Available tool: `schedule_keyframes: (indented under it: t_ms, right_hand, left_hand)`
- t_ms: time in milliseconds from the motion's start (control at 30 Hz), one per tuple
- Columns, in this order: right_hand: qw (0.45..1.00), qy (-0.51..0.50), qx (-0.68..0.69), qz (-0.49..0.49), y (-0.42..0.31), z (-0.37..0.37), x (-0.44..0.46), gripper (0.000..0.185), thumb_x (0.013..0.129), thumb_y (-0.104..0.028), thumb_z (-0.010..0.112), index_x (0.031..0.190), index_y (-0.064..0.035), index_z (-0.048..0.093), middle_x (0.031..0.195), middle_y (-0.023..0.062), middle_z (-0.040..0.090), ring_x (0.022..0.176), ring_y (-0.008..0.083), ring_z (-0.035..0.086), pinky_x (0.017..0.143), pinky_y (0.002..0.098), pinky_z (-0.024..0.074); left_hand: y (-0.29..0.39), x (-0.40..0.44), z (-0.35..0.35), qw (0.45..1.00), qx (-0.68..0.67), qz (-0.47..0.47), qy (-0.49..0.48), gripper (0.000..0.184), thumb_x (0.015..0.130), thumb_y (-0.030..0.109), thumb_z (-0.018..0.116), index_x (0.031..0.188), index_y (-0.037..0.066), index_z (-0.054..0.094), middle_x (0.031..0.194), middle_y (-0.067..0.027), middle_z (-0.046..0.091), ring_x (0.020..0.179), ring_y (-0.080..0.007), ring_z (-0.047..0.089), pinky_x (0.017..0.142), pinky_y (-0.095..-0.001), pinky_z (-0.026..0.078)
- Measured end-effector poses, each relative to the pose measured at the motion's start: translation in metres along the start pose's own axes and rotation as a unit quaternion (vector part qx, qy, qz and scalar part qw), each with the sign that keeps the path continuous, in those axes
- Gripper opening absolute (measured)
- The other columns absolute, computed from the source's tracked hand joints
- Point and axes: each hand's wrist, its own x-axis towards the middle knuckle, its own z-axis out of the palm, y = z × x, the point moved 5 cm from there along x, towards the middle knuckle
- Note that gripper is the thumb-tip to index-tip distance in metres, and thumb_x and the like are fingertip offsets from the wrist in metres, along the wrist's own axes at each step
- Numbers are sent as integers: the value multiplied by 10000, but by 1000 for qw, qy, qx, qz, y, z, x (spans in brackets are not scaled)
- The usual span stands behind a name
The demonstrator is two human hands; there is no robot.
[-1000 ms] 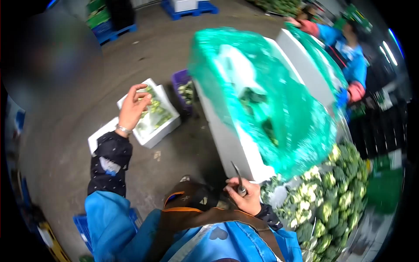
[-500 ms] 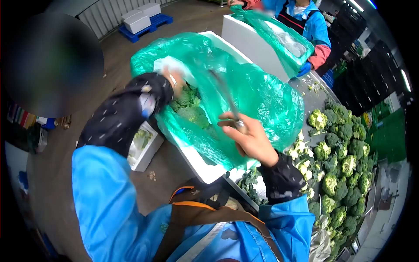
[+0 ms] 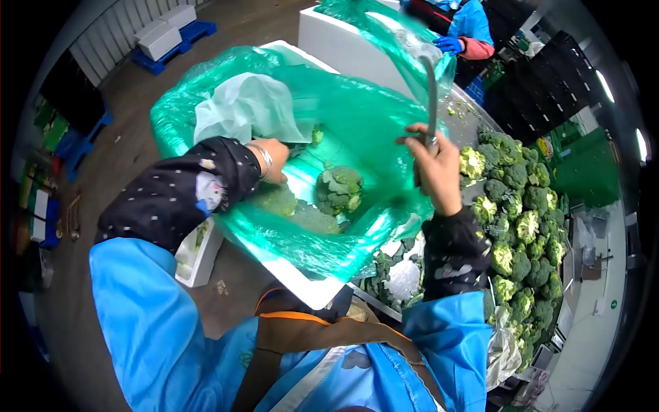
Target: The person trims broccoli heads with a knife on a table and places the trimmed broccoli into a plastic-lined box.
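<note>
A white foam box [image 3: 312, 292] lined with a green plastic bag [image 3: 384, 113] stands in front of me. Inside are a broccoli head [image 3: 340, 190] and more broccoli, partly veiled by the plastic. My left hand [image 3: 271, 159] reaches over the box's left side with its fingers curled down; whatever they grip is hidden. Just beyond it, a crumpled white sheet [image 3: 244, 103] lies over the bag's far-left part. At the box's right side, my right hand [image 3: 439, 168] is closed around the handle of a knife [image 3: 432, 89], its curved blade pointing up.
Many broccoli heads [image 3: 525, 226] are piled on the metal table [image 3: 467, 123] to the right. Another person's blue-gloved hand [image 3: 449, 45] is at a second foam box [image 3: 336, 41] behind. A smaller white box [image 3: 199, 257] sits low on the left. White boxes rest on a blue pallet [image 3: 182, 48].
My left hand has come away from the white sheet and lower into the bag. The bag gapes wider, showing a broccoli head. My right hand has moved right, with the knife more upright.
</note>
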Motion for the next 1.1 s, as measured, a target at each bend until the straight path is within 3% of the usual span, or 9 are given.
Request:
schedule_keyframes:
  t_ms: [267, 533, 567, 667, 800, 900, 1000, 1067, 1100]
  right_hand:
    - [996, 15, -80, -37, 25, -14, -105, 188, 816, -19, 624, 1002, 8, 617, 822, 76, 673, 758, 103, 629, 689, 255, 485]
    - [996, 24, 28, 83, 74, -24, -185, 177, 866, -74, 603, 1031, -11, 593, 736, 52, 686, 687, 56, 626, 625, 224, 481]
    - [995, 26, 42, 86, 81, -30, -190, 176, 872, -82, 597, 1034, -13, 593, 737, 53, 684, 694, 63, 630, 636, 228, 484]
    - [985, 35, 106, 130, 101, -53, -211, 173, 875, -87, 589, 1036, -23, 593, 747, 44, 678, 735, 78, 640, 680, 232, 491]
    - [978, 74, 143, 134, 137, -90, -238, 195, 866, -151, 604, 1043, -71, 605, 716, 15, 669, 425, 27, 443, 410, 214, 348]
    - [989, 67, 66, 114, 167, -118, -260, 218, 848, -143, 618, 1054, -73, 600, 723, 29, 680, 505, 49, 522, 488, 240, 420]
    - [985, 146, -84, -29, 206, -144, -284, 294, 818, -118, 650, 1101, -67, 591, 647, 49, 613, 464, 93, 489, 480, 290, 429]
    - [984, 111, -92, 106, 205, -165, -299, 321, 776, -152, 676, 1082, -73, 620, 514, 67, 446, 478, 93, 423, 489, 284, 407]
    - [983, 116, -91, 112, 215, -173, -305, 295, 784, -146, 663, 1064, -65, 619, 542, 43, 456, 513, 74, 412, 502, 268, 401]
  left_hand:
    - [-94, 59, 95, 951, 20, -254, 176, 1180, 448, 674, 780, 1321, 46, 294, 1173, -320, 460, 1074, -448, 527, 930, -469, 429]
    - [-158, 109, 109, 966, -128, -220, 43, 1032, 415, 467, 867, 1288, 109, 451, 1237, -219, 530, 1200, -328, 485, 1016, -415, 378]
    - [-150, 105, 89, 977, 20, -129, 167, 1029, 414, 388, 877, 1287, 56, 443, 1235, -220, 538, 1149, -327, 531, 983, -393, 423]
    - [-126, 69, 13, 972, -173, -145, 58, 1107, 427, 351, 865, 1350, 2, 365, 1239, -232, 533, 1139, -342, 534, 958, -383, 447]
    - [-75, -24, -86, 940, -270, -132, 159, 1009, 504, 209, 804, 1351, -53, 323, 1145, -174, 583, 1042, -263, 566, 892, -326, 463]
    - [10, -93, -123, 822, -534, 82, 179, 817, 503, -42, 692, 1260, 22, 394, 1091, -89, 570, 989, -216, 571, 841, -305, 476]
    - [97, -136, -133, 773, -581, 128, 219, 888, 475, -35, 653, 1309, 52, 360, 1164, -97, 551, 1074, -216, 550, 915, -322, 456]
    - [178, -147, -126, 724, -644, 135, 209, 934, 481, 44, 771, 1317, 47, 355, 1237, -114, 529, 1140, -228, 535, 948, -345, 455]
    - [180, -129, -102, 819, -509, 114, 241, 961, 478, 134, 847, 1305, 50, 365, 1233, -111, 528, 1102, -208, 553, 960, -351, 444]
